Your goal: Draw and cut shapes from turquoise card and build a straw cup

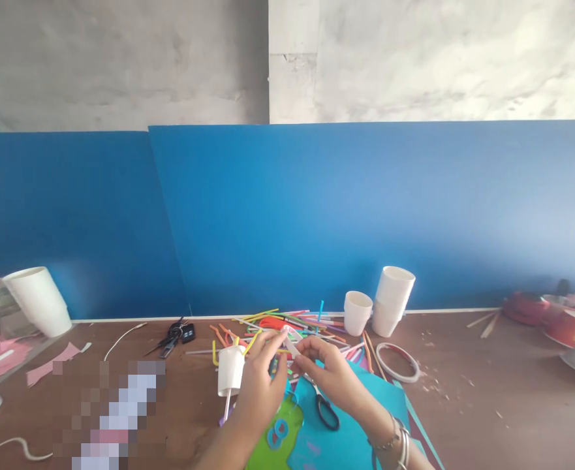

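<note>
My left hand (262, 378) and my right hand (330, 369) are close together over the craft materials. Both pinch a narrow white strip (293, 346) that has a reddish mark near its upper end; its exact kind is too small to tell. Beneath my right hand lies a pair of scissors with black handles (327, 414), on a sheet of blue paper (356, 431). Green paper (287, 427) with small blue rings (278, 433) on it is below my left hand. Just left of that hand, an upturned paper cup (229, 372) has bent yellow straws attached.
Colourful straws (307, 320) are heaped behind my hands. White paper cups (358, 313) and a cup stack (393, 301) stand by the blue partition (316, 209). A tape roll (397, 363) lies right, keys (173, 334) left. Another cup stack (40, 301) leans far left.
</note>
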`<control>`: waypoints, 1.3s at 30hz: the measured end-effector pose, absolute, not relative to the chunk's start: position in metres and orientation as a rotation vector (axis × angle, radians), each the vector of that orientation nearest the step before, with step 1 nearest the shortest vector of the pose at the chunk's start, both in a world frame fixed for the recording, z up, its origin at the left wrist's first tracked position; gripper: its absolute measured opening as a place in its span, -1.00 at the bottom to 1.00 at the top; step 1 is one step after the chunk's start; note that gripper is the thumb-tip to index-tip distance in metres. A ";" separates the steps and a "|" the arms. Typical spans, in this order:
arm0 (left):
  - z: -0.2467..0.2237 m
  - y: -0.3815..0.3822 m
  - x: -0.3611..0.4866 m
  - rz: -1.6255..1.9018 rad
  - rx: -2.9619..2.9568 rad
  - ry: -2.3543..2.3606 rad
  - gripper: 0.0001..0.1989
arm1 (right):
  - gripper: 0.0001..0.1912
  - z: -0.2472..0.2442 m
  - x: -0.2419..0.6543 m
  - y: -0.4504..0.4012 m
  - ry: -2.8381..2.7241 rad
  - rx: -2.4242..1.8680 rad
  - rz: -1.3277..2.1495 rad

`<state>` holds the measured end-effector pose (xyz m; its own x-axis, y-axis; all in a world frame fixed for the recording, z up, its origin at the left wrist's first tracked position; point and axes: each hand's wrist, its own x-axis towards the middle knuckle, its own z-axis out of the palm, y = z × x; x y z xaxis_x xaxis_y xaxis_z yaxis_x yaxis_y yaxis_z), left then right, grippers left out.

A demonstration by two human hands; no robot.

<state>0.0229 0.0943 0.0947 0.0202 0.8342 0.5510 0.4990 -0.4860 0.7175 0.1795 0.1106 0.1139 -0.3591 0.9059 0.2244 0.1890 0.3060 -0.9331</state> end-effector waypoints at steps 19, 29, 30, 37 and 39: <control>0.098 0.091 0.032 1.401 1.594 1.260 -0.67 | -0.84 0.118 0.174 0.104 -1.865 -0.970 0.941; 0.093 0.089 0.034 1.426 1.818 1.384 -0.79 | -0.84 0.113 0.174 0.106 -1.862 -1.014 0.902; 0.094 0.088 0.034 1.449 1.825 1.388 -0.83 | -0.84 0.111 0.174 0.106 -1.882 -1.027 0.870; 0.096 0.092 0.028 1.517 1.792 1.384 -0.83 | -0.82 0.102 0.175 0.109 -1.882 -1.103 0.784; 0.096 0.094 0.026 1.485 1.738 1.380 -0.83 | -0.84 0.101 0.175 0.109 -1.865 -1.088 0.833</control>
